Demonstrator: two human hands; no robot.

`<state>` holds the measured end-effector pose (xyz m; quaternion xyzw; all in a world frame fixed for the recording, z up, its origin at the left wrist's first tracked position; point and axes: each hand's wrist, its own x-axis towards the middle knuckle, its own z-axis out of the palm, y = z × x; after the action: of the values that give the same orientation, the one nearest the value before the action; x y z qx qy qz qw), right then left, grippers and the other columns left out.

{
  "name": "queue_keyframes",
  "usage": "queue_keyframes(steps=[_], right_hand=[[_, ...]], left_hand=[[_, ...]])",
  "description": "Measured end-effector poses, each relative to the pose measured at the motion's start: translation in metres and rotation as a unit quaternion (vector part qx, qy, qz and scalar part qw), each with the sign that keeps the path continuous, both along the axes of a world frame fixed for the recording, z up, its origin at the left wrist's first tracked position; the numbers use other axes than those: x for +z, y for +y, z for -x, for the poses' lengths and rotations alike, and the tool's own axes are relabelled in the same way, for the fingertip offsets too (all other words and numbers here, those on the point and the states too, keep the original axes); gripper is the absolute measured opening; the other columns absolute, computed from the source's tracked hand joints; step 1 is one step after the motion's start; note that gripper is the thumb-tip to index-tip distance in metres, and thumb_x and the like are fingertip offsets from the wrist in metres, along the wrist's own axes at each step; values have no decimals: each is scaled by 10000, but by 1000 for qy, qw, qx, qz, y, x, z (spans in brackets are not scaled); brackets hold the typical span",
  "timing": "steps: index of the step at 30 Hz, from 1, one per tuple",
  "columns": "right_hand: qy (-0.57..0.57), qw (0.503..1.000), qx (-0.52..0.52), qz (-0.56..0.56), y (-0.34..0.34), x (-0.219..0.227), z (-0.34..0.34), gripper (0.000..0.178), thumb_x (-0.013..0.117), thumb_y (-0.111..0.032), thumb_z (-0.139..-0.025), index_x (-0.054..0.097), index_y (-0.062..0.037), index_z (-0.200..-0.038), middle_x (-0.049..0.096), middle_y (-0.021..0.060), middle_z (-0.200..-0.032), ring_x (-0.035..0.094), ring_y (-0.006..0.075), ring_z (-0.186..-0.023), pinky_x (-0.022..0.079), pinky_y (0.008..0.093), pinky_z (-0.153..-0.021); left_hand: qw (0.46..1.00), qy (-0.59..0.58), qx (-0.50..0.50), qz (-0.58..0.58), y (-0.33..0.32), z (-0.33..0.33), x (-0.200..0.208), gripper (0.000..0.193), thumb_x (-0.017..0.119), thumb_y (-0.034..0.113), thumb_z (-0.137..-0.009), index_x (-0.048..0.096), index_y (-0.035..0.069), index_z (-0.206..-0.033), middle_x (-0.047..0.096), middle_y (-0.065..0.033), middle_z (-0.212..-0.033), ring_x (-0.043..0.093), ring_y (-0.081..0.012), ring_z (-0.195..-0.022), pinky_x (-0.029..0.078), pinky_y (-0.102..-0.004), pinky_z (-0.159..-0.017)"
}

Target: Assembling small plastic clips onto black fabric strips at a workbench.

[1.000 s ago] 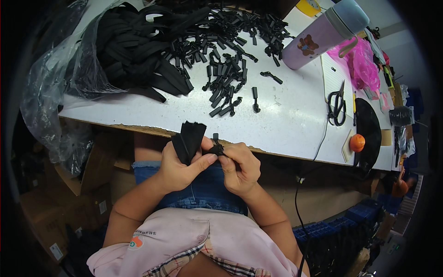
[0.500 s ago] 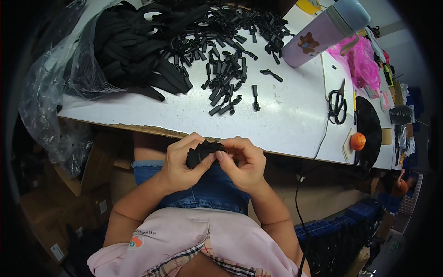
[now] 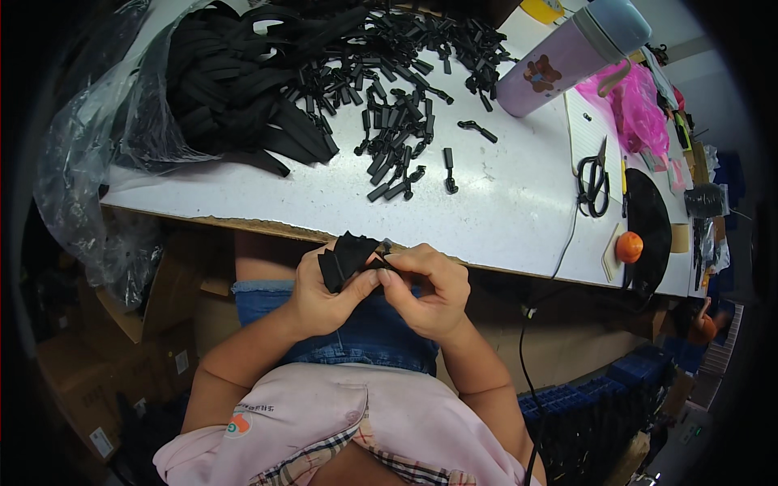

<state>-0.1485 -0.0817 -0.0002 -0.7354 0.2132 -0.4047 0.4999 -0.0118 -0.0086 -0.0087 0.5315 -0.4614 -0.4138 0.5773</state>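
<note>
Just off the table's near edge, my left hand [image 3: 314, 296] is closed round a folded bunch of black zipper strips [image 3: 347, 257]. My right hand [image 3: 433, 293] is beside it, thumb and forefinger pinching the right end of a strip. Both thumb tips nearly meet there, and whether a slider sits between the fingers is hidden. Beyond the hands, black zipper sliders with long pulls [image 3: 397, 134] lie in a loose heap. One slider [image 3: 450, 170] lies apart on the right. A large pile of black zipper strips [image 3: 223, 97] spills from a clear plastic bag [image 3: 138, 130] at the left.
The white table [image 3: 502, 211] carries a leaning lilac bottle [image 3: 555, 65], black scissors [image 3: 594, 186], an orange fruit [image 3: 629, 248] and a pink plastic bag [image 3: 636, 113]. A dark cable [image 3: 525, 356] hangs over the edge at the right. Cardboard boxes [image 3: 121, 373] stand below left.
The bunch in my left hand has tipped and fanned out to the upper left. My right fingers have shifted slightly, still pinching. Things on the table have not moved.
</note>
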Motion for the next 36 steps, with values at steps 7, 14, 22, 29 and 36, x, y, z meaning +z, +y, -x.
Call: queue_keyframes(steps=[7, 14, 22, 29, 36], right_hand=[[-40, 991, 17, -124, 0, 5, -1, 134, 624, 35, -694, 577, 19, -818, 559, 48, -662, 462, 62, -487, 370, 180, -457], [153, 975, 150, -51, 3, -1, -10, 159, 640, -41, -681, 562, -7, -814, 497, 36, -577, 457, 104, -448, 370, 231, -421], [106, 979, -38, 169, -3, 18, -14, 410, 668, 0, -628, 568, -6, -1026, 489, 98, -903, 498, 140, -687, 398, 214, -506], [-11, 974, -83, 212, -6, 13, -18, 272, 680, 11, -589, 631, -46, -850, 533, 64, -801, 468, 165, -619, 380, 227, -476], [-48, 953, 51, -294, 1, 10, -5, 92, 564, -33, -805, 559, 26, -875, 568, 60, -734, 531, 83, -590, 439, 187, -527]], left_hand=[[995, 90, -24, 16, 0, -6, 13, 89, 576, 59, -790, 542, -13, -831, 543, -18, -725, 482, -58, -639, 397, -187, -577], [993, 107, 41, -31, -2, -14, 14, 149, 541, 146, -840, 539, -2, -826, 541, -9, -721, 476, -50, -646, 399, -192, -573], [997, -34, -63, -32, -6, -14, 3, 185, 542, 121, -825, 543, -23, -942, 599, -100, -808, 573, -144, -755, 445, -270, -683], [961, 221, -126, -107, -5, -17, 8, 207, 616, 77, -769, 551, -4, -949, 588, -67, -901, 547, -127, -828, 443, -268, -734], [967, 229, -75, -77, -5, -7, 8, 186, 577, 141, -814, 521, -6, -913, 534, -44, -724, 449, -55, -480, 378, -168, -417]])
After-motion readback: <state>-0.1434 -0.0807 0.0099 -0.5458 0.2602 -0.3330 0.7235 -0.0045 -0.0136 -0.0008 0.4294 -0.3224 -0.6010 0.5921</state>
